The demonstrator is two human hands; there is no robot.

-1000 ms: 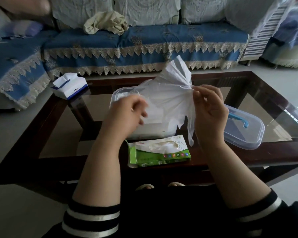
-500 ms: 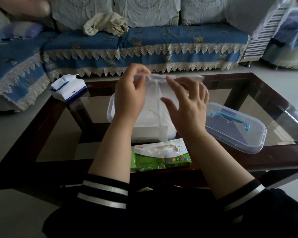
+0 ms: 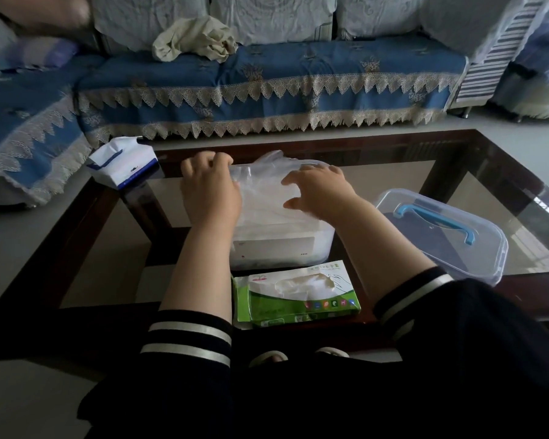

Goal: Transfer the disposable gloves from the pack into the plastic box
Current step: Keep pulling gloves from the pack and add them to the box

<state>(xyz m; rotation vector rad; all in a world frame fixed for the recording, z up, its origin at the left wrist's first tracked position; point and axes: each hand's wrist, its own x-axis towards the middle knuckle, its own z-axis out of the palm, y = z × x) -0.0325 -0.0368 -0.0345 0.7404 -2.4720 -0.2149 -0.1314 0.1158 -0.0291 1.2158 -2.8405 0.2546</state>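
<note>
Left hand point(image 3: 208, 191) and right hand point(image 3: 317, 193) both pressing a thin, translucent, crinkled glove point(image 3: 263, 185) down with spread fingers, into the open plastic box point(image 3: 298, 245) mid-worktop, green glove pack point(image 3: 295, 296) at 6 o'clock of the box, torn open on top, clear lid point(image 3: 441, 236) with blue handle at 3 o'clock

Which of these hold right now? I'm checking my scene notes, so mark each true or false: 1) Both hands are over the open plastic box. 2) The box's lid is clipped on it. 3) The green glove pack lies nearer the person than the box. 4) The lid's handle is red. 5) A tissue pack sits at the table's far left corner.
1) True: the left hand and right hand are on a glove at the top of the plastic box.
2) False: the lid lies on the table to the right of the box.
3) True: the glove pack.
4) False: the handle is blue.
5) True: the tissue pack.
</note>
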